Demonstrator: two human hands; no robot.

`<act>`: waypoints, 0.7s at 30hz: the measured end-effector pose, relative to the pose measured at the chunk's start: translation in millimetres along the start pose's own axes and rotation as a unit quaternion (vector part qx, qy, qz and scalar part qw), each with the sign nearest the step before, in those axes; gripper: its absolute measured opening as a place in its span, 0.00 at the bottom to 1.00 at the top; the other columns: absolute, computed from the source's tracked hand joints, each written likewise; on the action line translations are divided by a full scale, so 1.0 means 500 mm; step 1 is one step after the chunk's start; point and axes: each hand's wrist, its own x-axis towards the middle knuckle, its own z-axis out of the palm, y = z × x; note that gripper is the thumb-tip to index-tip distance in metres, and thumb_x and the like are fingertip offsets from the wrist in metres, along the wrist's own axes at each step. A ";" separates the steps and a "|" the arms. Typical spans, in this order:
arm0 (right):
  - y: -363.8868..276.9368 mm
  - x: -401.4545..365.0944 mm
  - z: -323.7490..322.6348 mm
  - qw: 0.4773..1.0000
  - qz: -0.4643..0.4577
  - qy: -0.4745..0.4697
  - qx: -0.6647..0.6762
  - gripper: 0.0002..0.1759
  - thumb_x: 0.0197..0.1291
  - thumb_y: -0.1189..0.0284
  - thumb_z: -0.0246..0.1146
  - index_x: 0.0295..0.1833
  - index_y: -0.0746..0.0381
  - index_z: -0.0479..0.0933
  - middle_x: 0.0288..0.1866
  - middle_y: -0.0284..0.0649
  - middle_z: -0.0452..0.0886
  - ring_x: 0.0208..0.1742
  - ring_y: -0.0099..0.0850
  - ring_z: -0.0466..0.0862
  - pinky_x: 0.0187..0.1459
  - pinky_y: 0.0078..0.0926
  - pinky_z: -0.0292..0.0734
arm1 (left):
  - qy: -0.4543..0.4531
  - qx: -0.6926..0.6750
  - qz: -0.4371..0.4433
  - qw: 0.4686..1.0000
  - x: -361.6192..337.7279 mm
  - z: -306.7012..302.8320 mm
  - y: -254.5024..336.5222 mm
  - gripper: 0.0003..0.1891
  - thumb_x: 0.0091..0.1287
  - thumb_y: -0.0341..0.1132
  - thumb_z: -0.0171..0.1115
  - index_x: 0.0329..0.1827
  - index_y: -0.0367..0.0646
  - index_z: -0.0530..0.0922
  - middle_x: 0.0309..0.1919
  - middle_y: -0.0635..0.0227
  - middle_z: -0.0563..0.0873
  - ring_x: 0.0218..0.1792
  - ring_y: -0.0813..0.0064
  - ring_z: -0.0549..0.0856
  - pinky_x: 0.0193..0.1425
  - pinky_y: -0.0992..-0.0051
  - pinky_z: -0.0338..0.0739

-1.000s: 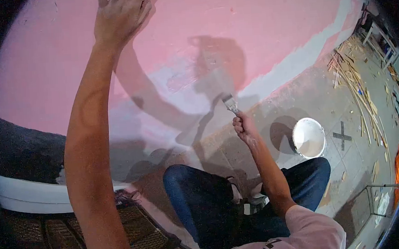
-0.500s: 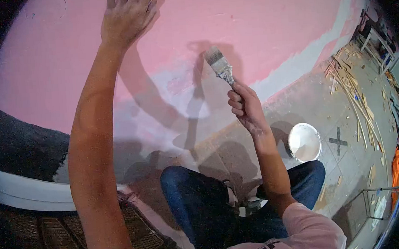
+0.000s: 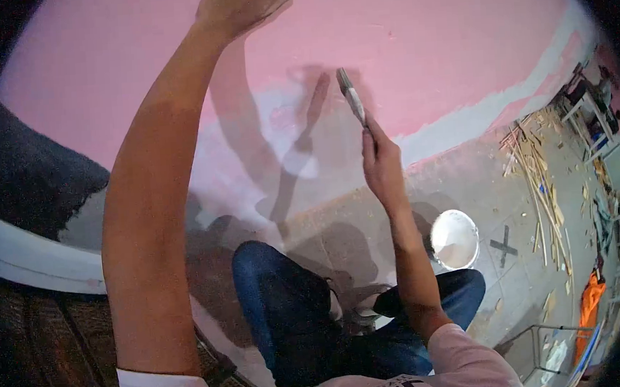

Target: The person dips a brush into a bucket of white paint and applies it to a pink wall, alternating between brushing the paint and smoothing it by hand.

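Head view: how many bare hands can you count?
2. The left hand is at the top edge, by the pink wall, partly out of frame. The right hand is near the middle, gripping a paintbrush, above and left of the white bucket.

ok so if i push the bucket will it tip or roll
The bucket stands upright on the floor, so a gentle low push would probably slide it rather than tip it. Being round, it might roll if knocked over. Its top is open, so any wet paint inside could slop out.

wall point(image 3: 421, 45) ahead | bucket point(image 3: 455, 240) on floor point(image 3: 491, 282), right | wood strips point(image 3: 536, 172) right of bucket
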 end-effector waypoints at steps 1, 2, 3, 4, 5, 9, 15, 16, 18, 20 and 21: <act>0.031 0.010 0.033 1.000 -0.025 0.002 -0.019 0.22 0.77 0.72 0.55 0.73 0.63 0.74 0.35 0.65 0.80 0.32 0.59 0.83 0.35 0.44 0.78 | -0.002 -0.009 -0.004 1.000 -0.001 -0.003 -0.001 0.24 0.66 0.45 0.66 0.63 0.48 0.78 0.71 0.61 0.76 0.75 0.58 0.70 0.78 0.52 0.61; 0.071 0.010 0.066 0.998 -0.050 0.003 -0.038 0.22 0.77 0.72 0.55 0.73 0.63 0.75 0.34 0.64 0.79 0.31 0.59 0.82 0.34 0.44 0.77 | -0.004 -0.018 -0.009 1.000 -0.003 -0.005 -0.002 0.23 0.65 0.45 0.66 0.62 0.48 0.78 0.71 0.61 0.76 0.75 0.58 0.70 0.78 0.52 0.61; 0.129 0.003 0.103 0.998 -0.028 -0.015 -0.049 0.21 0.76 0.73 0.55 0.72 0.63 0.76 0.33 0.64 0.80 0.30 0.59 0.82 0.33 0.46 0.77 | 0.005 -0.018 -0.007 1.000 -0.008 -0.002 -0.003 0.23 0.65 0.45 0.66 0.62 0.48 0.78 0.71 0.61 0.76 0.75 0.58 0.70 0.78 0.51 0.62; 0.161 -0.022 0.127 0.996 0.015 -0.016 -0.089 0.17 0.78 0.71 0.54 0.64 0.67 0.79 0.36 0.69 0.78 0.37 0.62 0.85 0.35 0.51 0.76 | 0.016 -0.017 -0.004 1.000 -0.010 0.004 -0.007 0.23 0.65 0.45 0.66 0.62 0.48 0.79 0.71 0.61 0.76 0.75 0.58 0.70 0.78 0.51 0.62; 0.241 -0.052 0.156 0.997 -0.015 -0.002 -0.077 0.17 0.77 0.70 0.53 0.61 0.67 0.80 0.38 0.69 0.79 0.41 0.65 0.84 0.39 0.55 0.77 | 0.028 -0.015 0.000 0.999 -0.012 0.009 -0.011 0.23 0.65 0.45 0.66 0.62 0.49 0.79 0.71 0.62 0.77 0.76 0.58 0.69 0.77 0.51 0.63; 0.422 -0.176 0.165 0.968 0.075 -0.201 -0.133 0.20 0.78 0.68 0.50 0.60 0.72 0.79 0.40 0.70 0.82 0.47 0.68 0.83 0.48 0.56 0.80 | 0.032 -0.027 0.003 0.999 -0.020 0.016 -0.012 0.23 0.65 0.46 0.66 0.61 0.48 0.80 0.71 0.62 0.77 0.76 0.58 0.70 0.77 0.51 0.64; 0.202 0.009 0.091 0.990 -0.049 -0.032 -0.126 0.17 0.80 0.69 0.53 0.60 0.68 0.81 0.39 0.66 0.83 0.43 0.58 0.87 0.42 0.46 0.79 | 0.061 -0.026 -0.008 0.998 -0.023 0.025 -0.019 0.20 0.68 0.45 0.64 0.59 0.48 0.81 0.69 0.61 0.79 0.75 0.58 0.72 0.77 0.52 0.64; 0.145 0.059 0.066 0.994 -0.064 -0.028 -0.089 0.18 0.81 0.67 0.54 0.60 0.69 0.80 0.29 0.56 0.81 0.31 0.41 0.84 0.36 0.39 0.76 | 0.067 -0.022 -0.008 0.997 -0.022 0.026 -0.020 0.20 0.68 0.45 0.64 0.59 0.48 0.81 0.69 0.61 0.79 0.74 0.58 0.72 0.77 0.52 0.64; 0.015 0.083 0.010 0.999 -0.041 -0.020 -0.001 0.22 0.80 0.69 0.51 0.70 0.68 0.78 0.24 0.29 0.66 0.26 0.19 0.67 0.28 0.25 0.67 | 0.079 -0.024 -0.011 0.997 -0.025 0.030 -0.019 0.19 0.69 0.45 0.63 0.58 0.48 0.81 0.69 0.61 0.79 0.74 0.58 0.73 0.76 0.52 0.64; -0.073 0.071 -0.017 0.999 -0.016 0.003 0.048 0.24 0.80 0.70 0.51 0.74 0.68 0.75 0.25 0.25 0.63 0.26 0.17 0.64 0.28 0.22 0.63 | 0.094 -0.030 -0.017 0.995 -0.025 0.036 -0.019 0.18 0.69 0.45 0.62 0.58 0.48 0.81 0.68 0.61 0.80 0.73 0.58 0.73 0.76 0.53 0.65; -0.074 0.062 -0.020 0.999 -0.026 0.012 0.041 0.24 0.80 0.70 0.51 0.73 0.68 0.75 0.24 0.28 0.65 0.26 0.18 0.65 0.28 0.24 0.64 | 0.097 -0.027 -0.017 0.995 -0.024 0.033 -0.021 0.18 0.69 0.45 0.62 0.58 0.48 0.81 0.68 0.61 0.80 0.73 0.59 0.73 0.76 0.53 0.65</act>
